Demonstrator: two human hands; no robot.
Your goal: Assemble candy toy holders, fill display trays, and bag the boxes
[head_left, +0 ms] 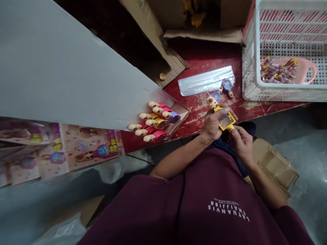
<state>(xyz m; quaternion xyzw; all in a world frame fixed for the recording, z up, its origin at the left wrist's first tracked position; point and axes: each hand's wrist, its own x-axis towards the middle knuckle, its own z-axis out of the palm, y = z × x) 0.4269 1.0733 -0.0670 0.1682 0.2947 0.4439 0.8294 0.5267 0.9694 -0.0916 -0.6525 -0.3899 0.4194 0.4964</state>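
Yellow toy braced between two hands

Left of centre, spotted-tipped toys lie clustered. Right of centre, the left hand curls closed round the yellow toy's frame; beside it, the right hand pinches its lower end. Best to hold the frame steady without flexing it. Upper right stands a white basket.

The single view looks from the wearer's head, forward and steeply down over the maroon shirt, which fills six o'clock. The left hand and right hand sit at three o'clock, at middle range. The red surface slants upward to the right. A pale panel looms close at ten o'clock; the white crate at two o'clock is cut by the frame.
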